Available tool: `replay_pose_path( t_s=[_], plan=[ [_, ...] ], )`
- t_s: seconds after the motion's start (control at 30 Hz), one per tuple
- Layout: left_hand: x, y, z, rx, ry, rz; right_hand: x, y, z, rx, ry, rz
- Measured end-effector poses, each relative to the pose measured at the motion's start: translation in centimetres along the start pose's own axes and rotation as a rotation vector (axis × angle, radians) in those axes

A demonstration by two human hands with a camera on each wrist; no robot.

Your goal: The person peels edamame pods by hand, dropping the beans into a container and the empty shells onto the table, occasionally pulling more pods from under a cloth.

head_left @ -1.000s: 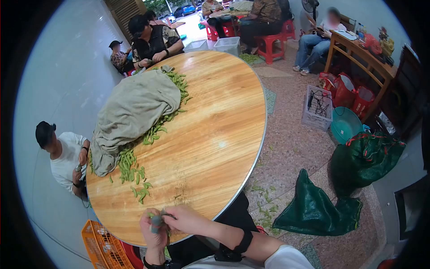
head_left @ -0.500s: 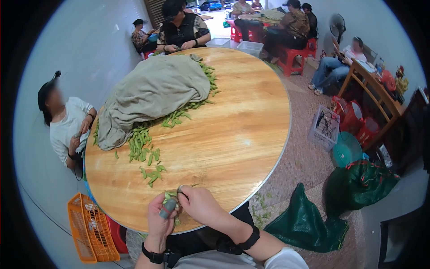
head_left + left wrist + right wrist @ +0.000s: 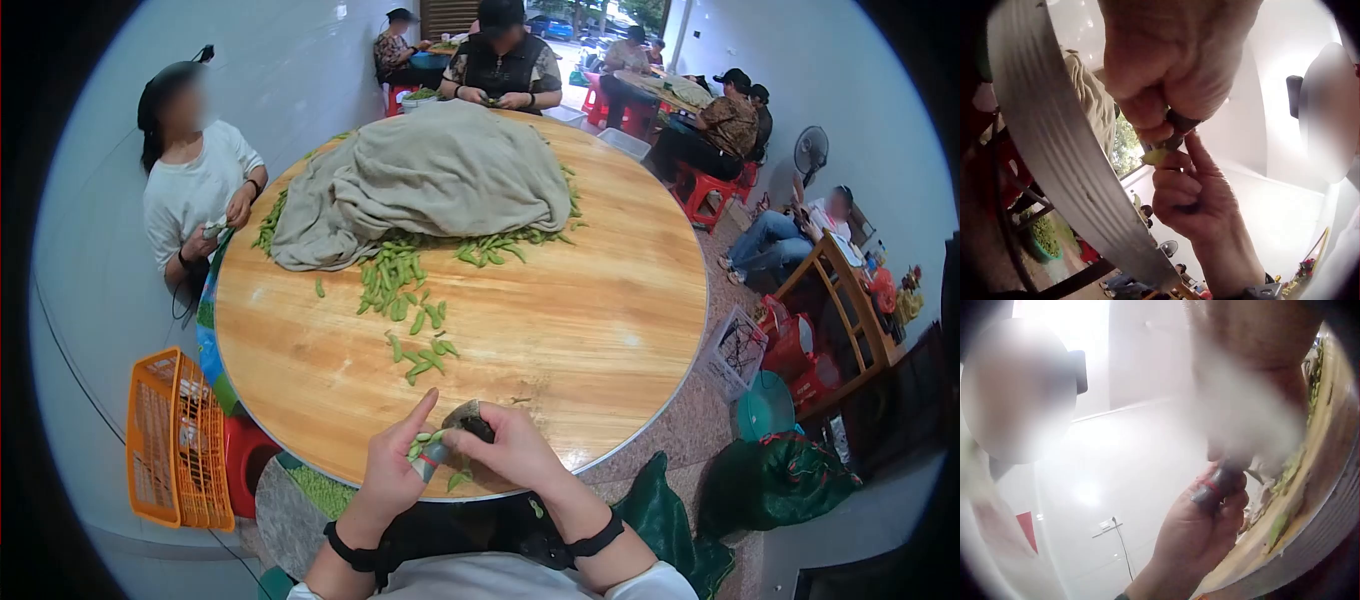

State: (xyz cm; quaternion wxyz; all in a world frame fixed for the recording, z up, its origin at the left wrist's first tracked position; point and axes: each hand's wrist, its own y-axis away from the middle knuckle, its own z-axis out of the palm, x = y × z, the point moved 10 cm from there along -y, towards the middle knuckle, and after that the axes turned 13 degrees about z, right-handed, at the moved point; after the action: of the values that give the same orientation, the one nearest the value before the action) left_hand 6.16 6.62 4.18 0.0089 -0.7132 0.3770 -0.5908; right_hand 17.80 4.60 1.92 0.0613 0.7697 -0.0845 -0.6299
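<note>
In the head view, my left hand (image 3: 388, 475) holds green bean pods (image 3: 422, 441) at the near table edge. A grey thumb cover (image 3: 1213, 490) with a red band sits on its thumb. My right hand (image 3: 515, 450) meets it from the right, its thumb and fingers pinching at the pods. Beside its fingertips is a dark grey piece (image 3: 468, 418), partly hidden. The left wrist view shows a yellow-green pod (image 3: 1155, 156) between the two hands' fingertips. Loose pods (image 3: 420, 358) lie just beyond the hands on the round wooden table (image 3: 580, 340).
A grey-green cloth (image 3: 440, 170) covers a heap, with more pods (image 3: 390, 275) spilling out. People sit around this table and another at the back. An orange crate (image 3: 160, 440) stands at the left, green mesh sacks (image 3: 770, 490) and a teal basin (image 3: 765, 405) at the right.
The head view has swung, so the table now sits more level and farther right. Both hands stay together at the pods; a left finger now points outward and the right hand has turned.
</note>
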Motion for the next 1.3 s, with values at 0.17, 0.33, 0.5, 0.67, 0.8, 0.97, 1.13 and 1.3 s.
replay_pose_path(
  t_s=[0.17, 0.33, 0.5, 0.67, 0.8, 0.97, 1.13, 1.3],
  plan=[
    [1.4, 0.2, -1.7, -0.029, -0.133, 0.080, -0.5, 0.4, 1.6, -0.086, -0.150, 0.066],
    [2.7, 0.9, -1.6, -0.093, 0.109, 0.309, 1.1, 1.4, 6.2, -0.532, -1.033, 0.365],
    [1.7, 0.9, -1.4, -0.030, 0.247, 0.226, 2.0, 1.1, 6.8, -0.548, -1.142, 0.388],
    [0.8, 1.2, -1.5, 0.069, 0.287, 0.179, 2.1, 1.0, 6.2, -0.549, -1.046, 0.403],
    [0.1, 1.2, -0.6, -0.067, 0.162, 0.128, 2.5, 0.9, 6.5, -0.561, -1.163, 0.427],
    [-4.3, 2.6, 0.7, 0.044, 0.651, -0.262, 0.7, -0.3, 1.6, -0.031, -0.305, 0.205],
    [-4.6, 2.9, 3.3, 0.046, 1.277, -0.542, 1.7, -0.6, 1.2, -0.075, -0.456, 0.285],
    [-6.1, 3.2, 0.1, 0.187, 1.007, -0.440, -0.3, -0.8, -1.5, -0.090, -0.067, -0.008]
  ],
)
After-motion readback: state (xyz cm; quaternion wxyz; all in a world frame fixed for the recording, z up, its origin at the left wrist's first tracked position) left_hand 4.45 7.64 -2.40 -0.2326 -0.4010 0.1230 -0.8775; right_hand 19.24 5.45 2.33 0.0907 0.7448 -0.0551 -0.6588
